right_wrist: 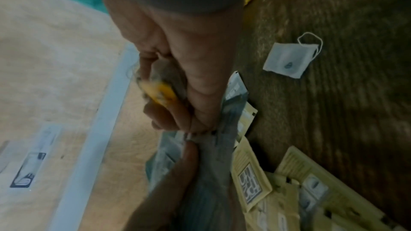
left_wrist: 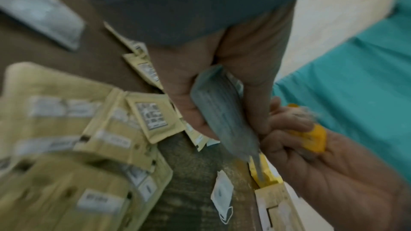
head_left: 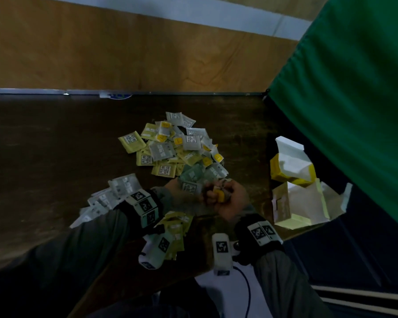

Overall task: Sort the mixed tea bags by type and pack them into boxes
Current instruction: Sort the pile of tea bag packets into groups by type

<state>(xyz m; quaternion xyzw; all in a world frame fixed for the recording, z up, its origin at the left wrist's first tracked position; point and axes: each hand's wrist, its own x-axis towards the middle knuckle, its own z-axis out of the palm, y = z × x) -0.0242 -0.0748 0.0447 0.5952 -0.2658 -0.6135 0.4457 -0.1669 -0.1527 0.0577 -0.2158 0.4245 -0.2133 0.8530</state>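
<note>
Table (head_left: 55, 145): dark brown wood, worn grain.
Room: tan board wall behind; green cloth (head_left: 354, 88) draped at right.
Tea bags (head_left: 170, 148): flat paper sachets, yellow and grey, heaped mid-table.
Boxes (head_left: 292, 166): two open cardboard cartons, right edge.
Left hand (left_wrist: 200, 85): clasping a grey sachet stack (left_wrist: 222, 115).
Right hand (right_wrist: 189, 69): clenched around yellow-tagged bags (right_wrist: 162, 94).

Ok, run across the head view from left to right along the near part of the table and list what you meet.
Row of grey-white sachets → left hand holding a stack of grey-green sachets → right hand gripping yellow-tagged tea bags → pale open box at the table edge.
</note>
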